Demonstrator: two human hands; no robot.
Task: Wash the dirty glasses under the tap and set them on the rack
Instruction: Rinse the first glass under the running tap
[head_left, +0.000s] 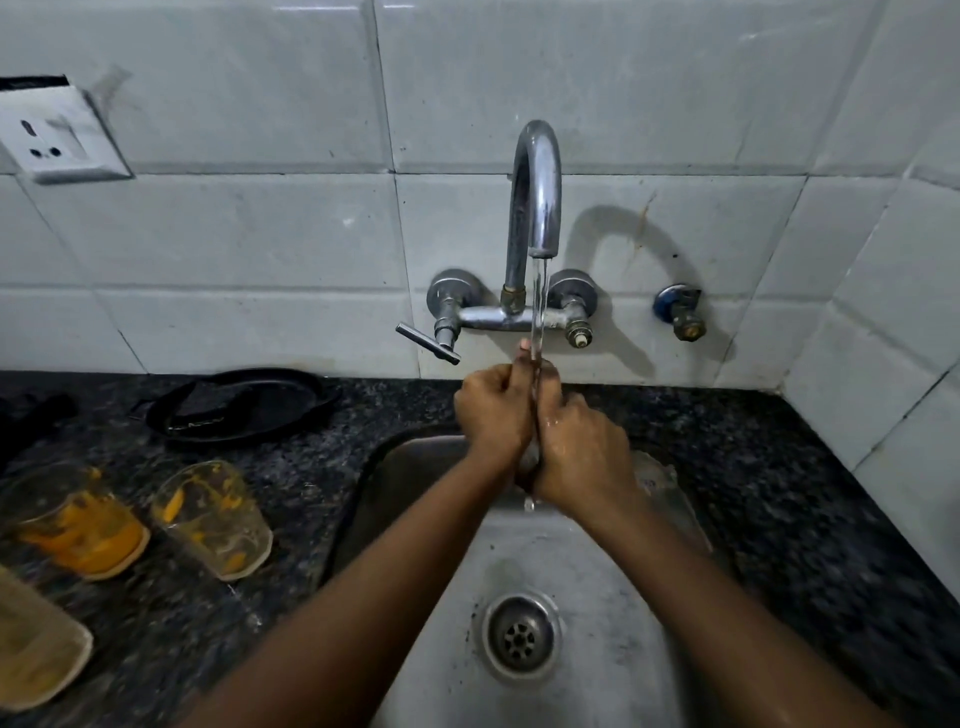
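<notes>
My left hand (493, 410) and my right hand (582, 452) are pressed together with fingers curled, directly under the tap (537, 197). Its water stream (538, 312) runs between them. No object shows clearly in either hand. Two dirty glasses smeared with orange residue, one (83, 525) and another (213, 519), stand on the dark counter to the left of the sink (597, 571). A third glass (36, 649) is at the bottom left edge. A clear shape that may be a glass (654, 475) lies at the sink's back right, behind my right hand. No rack is in view.
The tap's lever handle (428, 343) sticks out left of my hands. A black round pan (239, 410) lies on the speckled counter (779, 493) near the wall. The drain (519, 636) is in the sink's middle. A wall socket (57, 135) is upper left, a blue valve (680, 312) right of the tap.
</notes>
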